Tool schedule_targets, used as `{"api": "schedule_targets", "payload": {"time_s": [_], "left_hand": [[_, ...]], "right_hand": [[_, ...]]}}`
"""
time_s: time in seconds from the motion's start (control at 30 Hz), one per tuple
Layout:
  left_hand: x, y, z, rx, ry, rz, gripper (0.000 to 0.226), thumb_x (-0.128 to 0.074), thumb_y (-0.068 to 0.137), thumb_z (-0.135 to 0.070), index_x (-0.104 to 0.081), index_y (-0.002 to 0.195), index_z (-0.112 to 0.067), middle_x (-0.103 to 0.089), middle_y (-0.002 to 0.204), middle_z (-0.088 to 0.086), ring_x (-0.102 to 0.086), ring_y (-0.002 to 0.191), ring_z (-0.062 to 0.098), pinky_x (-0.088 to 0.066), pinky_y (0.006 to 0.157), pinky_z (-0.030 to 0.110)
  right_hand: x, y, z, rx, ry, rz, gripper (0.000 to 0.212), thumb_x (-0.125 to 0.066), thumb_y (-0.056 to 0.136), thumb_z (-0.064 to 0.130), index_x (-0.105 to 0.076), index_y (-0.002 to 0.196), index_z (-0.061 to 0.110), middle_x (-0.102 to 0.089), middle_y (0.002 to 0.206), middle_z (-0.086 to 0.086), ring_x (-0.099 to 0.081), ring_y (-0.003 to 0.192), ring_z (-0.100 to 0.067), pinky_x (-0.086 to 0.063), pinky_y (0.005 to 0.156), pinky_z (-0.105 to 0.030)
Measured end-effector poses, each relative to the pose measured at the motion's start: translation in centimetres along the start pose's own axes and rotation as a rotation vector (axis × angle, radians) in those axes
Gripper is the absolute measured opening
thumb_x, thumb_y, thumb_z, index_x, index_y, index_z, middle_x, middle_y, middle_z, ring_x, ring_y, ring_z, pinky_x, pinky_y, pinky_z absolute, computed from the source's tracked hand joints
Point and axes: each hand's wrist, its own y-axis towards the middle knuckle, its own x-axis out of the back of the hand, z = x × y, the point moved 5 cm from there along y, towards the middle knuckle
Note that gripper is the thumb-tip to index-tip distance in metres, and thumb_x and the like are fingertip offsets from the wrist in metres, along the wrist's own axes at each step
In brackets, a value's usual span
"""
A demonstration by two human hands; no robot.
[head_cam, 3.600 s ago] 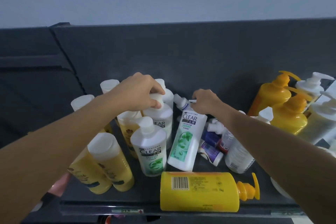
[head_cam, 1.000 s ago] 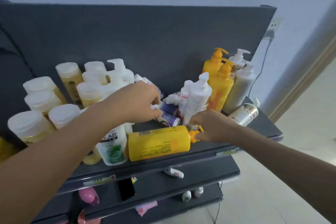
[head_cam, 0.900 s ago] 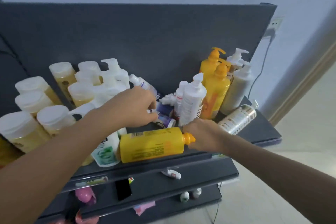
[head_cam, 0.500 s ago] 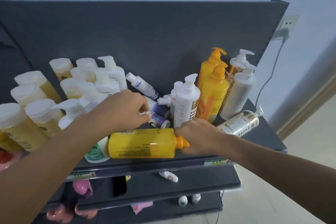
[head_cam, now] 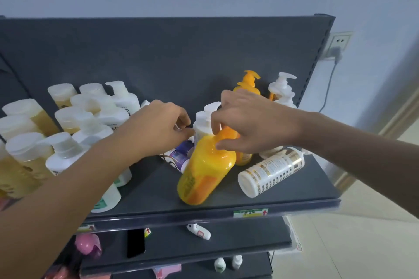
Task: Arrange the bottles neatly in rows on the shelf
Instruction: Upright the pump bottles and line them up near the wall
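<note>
My right hand (head_cam: 256, 122) grips the neck of a big yellow pump bottle (head_cam: 205, 170), which tilts with its base resting on the dark shelf (head_cam: 294, 190). My left hand (head_cam: 156, 129) pinches something small and white just left of it; what it holds is hidden by the fingers. White and amber bottles (head_cam: 68, 133) stand in rows at the left. A white and gold bottle (head_cam: 271, 171) lies on its side to the right. Small purple-labelled bottles (head_cam: 179, 156) lie between my hands.
An upright yellow pump bottle (head_cam: 248, 84) and a white pump bottle (head_cam: 282, 90) stand at the back right against the shelf's back panel. Lower shelves hold a pink object (head_cam: 88, 244), a black phone (head_cam: 135, 242) and small white bottles (head_cam: 199, 231). A wall socket (head_cam: 337, 43) is at right.
The yellow bottle lay flat along the shelf's front edge; my right hand has raised its pump end, so it now tilts on its base. My left hand stayed over the small bottles.
</note>
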Motion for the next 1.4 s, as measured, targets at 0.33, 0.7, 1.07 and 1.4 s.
{"api": "schedule_targets", "payload": {"time_s": [0.33,0.7,1.07,1.4], "left_hand": [[0.0,3.6,-2.8,-0.002,-0.114,-0.073,0.036,-0.065,0.089,-0.057,-0.073,0.107,-0.026,-0.072,0.090,-0.012,-0.067,0.092,0.013,-0.055,0.087,0.042],[-2.7,5.7,-3.5,0.094,-0.071,-0.120,0.040,-0.076,0.082,-0.053,-0.068,0.101,-0.019,-0.071,0.089,0.000,-0.065,0.094,0.026,-0.054,0.082,0.043],[-2.2,5.7,-2.8,0.203,-0.139,-0.121,0.029,-0.088,0.068,-0.043,-0.077,0.090,-0.026,-0.073,0.080,0.000,-0.068,0.082,0.023,-0.058,0.071,0.038],[3.8,1.6,-2.5,0.219,-0.171,-0.261,0.023,-0.091,0.063,-0.034,-0.079,0.082,-0.030,-0.075,0.073,-0.014,-0.072,0.079,0.011,-0.057,0.081,0.036]], "right_hand": [[0.3,-1.4,-3.9,-0.026,-0.099,0.055,0.048,-0.048,0.092,0.068,-0.070,0.102,0.027,-0.058,0.086,-0.001,-0.050,0.084,-0.018,-0.045,0.082,-0.039],[-0.6,-0.8,-4.4,-0.081,-0.108,-0.109,0.054,-0.049,0.088,0.073,-0.069,0.087,0.022,-0.060,0.071,0.002,-0.056,0.075,-0.020,-0.048,0.071,-0.039],[-4.8,-12.5,-12.5,-0.481,0.001,0.247,0.021,-0.057,0.096,0.046,-0.066,0.112,0.037,-0.068,0.103,0.017,-0.064,0.091,-0.008,-0.054,0.079,-0.028],[-17.2,-17.3,-13.3,-0.144,-0.214,0.390,0.059,-0.090,0.060,0.032,-0.066,0.112,0.019,-0.065,0.090,0.001,-0.063,0.073,-0.018,-0.052,0.055,-0.031]]}}
